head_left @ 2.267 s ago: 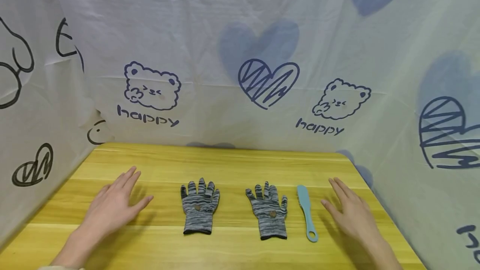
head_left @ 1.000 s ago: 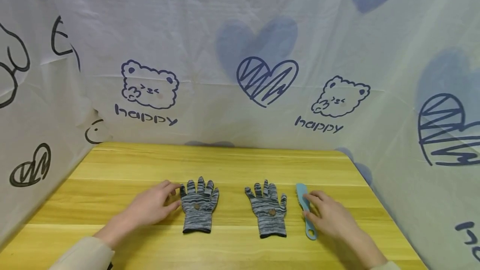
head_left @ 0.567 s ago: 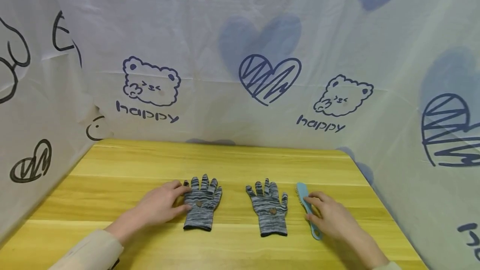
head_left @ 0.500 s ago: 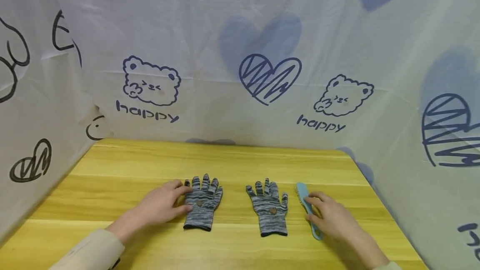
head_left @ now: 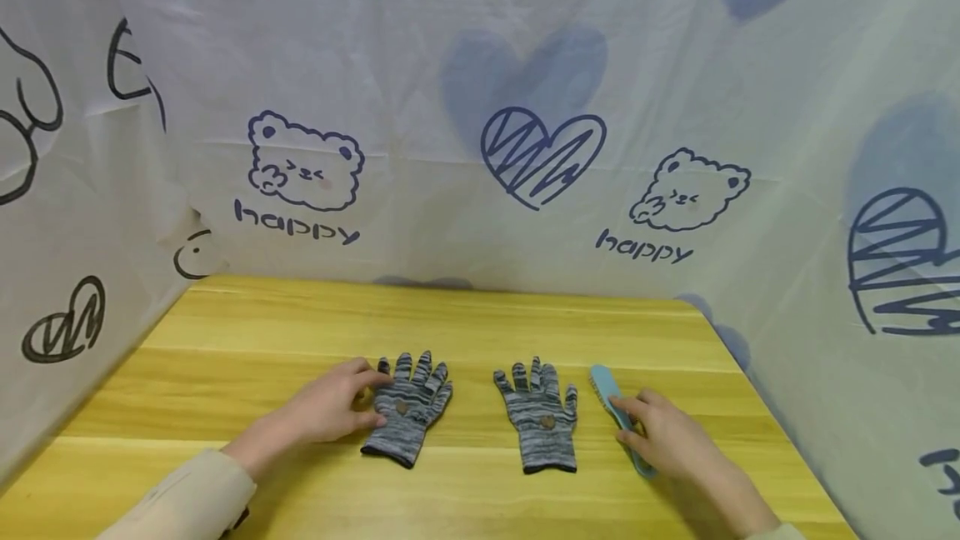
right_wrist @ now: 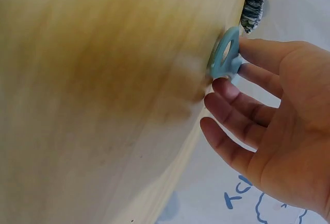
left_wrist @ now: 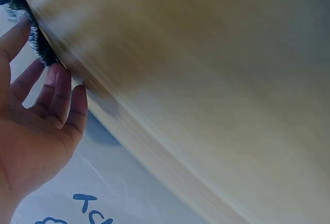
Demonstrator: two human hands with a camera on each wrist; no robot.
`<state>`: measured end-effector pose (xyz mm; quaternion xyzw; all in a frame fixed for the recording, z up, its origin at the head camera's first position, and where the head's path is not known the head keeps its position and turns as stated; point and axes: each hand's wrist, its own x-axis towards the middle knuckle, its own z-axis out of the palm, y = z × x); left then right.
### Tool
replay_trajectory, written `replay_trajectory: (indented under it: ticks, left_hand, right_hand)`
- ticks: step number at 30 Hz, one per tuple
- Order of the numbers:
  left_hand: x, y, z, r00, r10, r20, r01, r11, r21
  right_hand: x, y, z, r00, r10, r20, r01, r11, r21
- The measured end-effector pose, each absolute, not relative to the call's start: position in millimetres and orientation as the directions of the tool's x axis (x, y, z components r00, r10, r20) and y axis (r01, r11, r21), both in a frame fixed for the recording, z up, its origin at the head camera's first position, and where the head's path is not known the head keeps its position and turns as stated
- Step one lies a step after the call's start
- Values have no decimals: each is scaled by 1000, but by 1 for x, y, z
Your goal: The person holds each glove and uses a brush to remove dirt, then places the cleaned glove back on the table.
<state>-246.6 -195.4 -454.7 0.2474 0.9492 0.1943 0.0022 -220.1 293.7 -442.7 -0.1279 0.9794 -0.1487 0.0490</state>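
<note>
Two grey-and-black knit work gloves lie flat on the wooden table, fingers pointing away. At the near edge of the left glove [head_left: 408,419], my left hand [head_left: 322,407] pinches the fabric between thumb and fingers; the left wrist view shows this hand [left_wrist: 41,131] at the dark knit edge. The right glove [head_left: 542,440] lies untouched. To its right is a light blue brush [head_left: 602,380] with short bristles along its left side and a looped handle end. My right hand [head_left: 675,432] pinches the brush's handle, and its loop [right_wrist: 227,54] shows beyond the thumb in the right wrist view.
The yellow wood-grain table [head_left: 450,323] reaches back to a white cloth [head_left: 420,190] printed with hearts, bear faces and "happy". The same cloth hangs along both sides.
Both hands have come inward from beside the objects, the left onto the left glove, the right onto the brush. The left glove has turned clockwise; the brush's handle end has swung right.
</note>
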Motion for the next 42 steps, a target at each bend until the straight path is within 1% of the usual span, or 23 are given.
replay_trajectory:
  ticks: [4,9,17,22,30,33,38,42]
  left_hand:
    - [-247,-194,-456,-868,491,77,468,755,460]
    - [-248,-191,-455,-862,504,44,439,701,562]
    - [-246,-184,-451,-849,528,23,419,646,638]
    - [-246,-181,-450,-851,524,14,393,621,678]
    - [-247,-179,-452,-885,465,27,326,576,749]
    - [-247,-179,-453,-899,437,19,278,536,797]
    - [-247,-178,-454,-919,393,10,196,436,878]
    - [-248,-175,-452,-942,334,18,161,403,901]
  right_hand:
    - [-219,292,-443,-965,-249,-88,-209,924,-320]
    - [-219,291,-443,-964,-249,-98,-205,923,-325]
    - [-220,291,-442,-959,-256,-118,-200,912,-357]
    - [-220,293,-442,-958,-256,-126,-190,901,-390]
    - [-220,293,-438,-955,-254,-152,-159,872,-462]
    - [-219,292,-437,-958,-247,-144,-150,864,-481]
    - [-216,290,-437,-959,-251,-133,-141,827,-545]
    - [-214,285,-434,-960,-261,-106,-156,807,-570]
